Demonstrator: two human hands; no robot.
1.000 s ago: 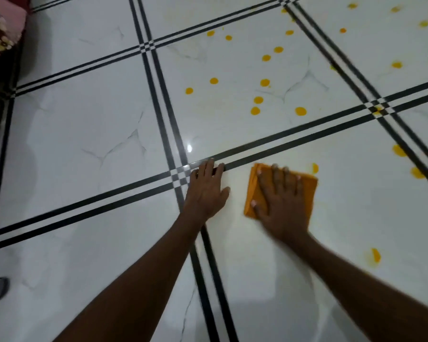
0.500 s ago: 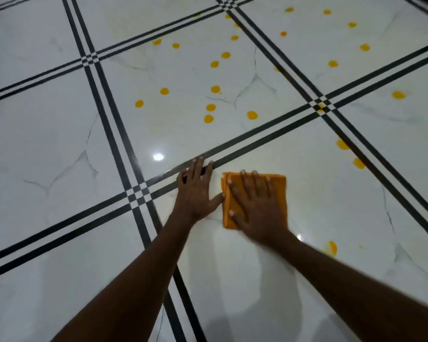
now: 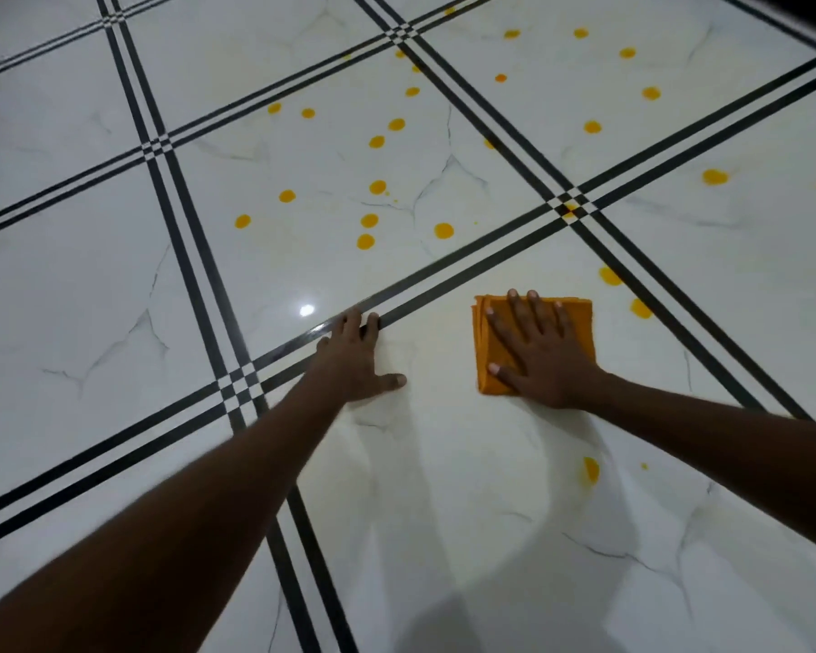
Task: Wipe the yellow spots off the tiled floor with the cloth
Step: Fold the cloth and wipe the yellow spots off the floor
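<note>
A folded orange cloth (image 3: pixel 580 318) lies flat on the white tiled floor (image 3: pixel 444 487). My right hand (image 3: pixel 545 353) presses down on it with fingers spread straight. My left hand (image 3: pixel 354 360) rests flat on the floor a short way to the left, fingertips on a black tile stripe. Two yellow spots (image 3: pixel 640 308) lie just right of the cloth. A smeared yellow spot (image 3: pixel 590 469) sits below my right forearm. Several more yellow spots (image 3: pixel 365 241) dot the tile beyond the stripe.
Black double stripes (image 3: pixel 444 268) cross the floor in a grid. More yellow spots (image 3: pixel 714 176) are scattered on the far right tiles. A bright light glint (image 3: pixel 306 310) shows on the tile left of my left hand.
My right hand has slid the cloth to the right, away from my left hand, opening a gap between them. The view has shifted, so the floor pattern sits further right.
</note>
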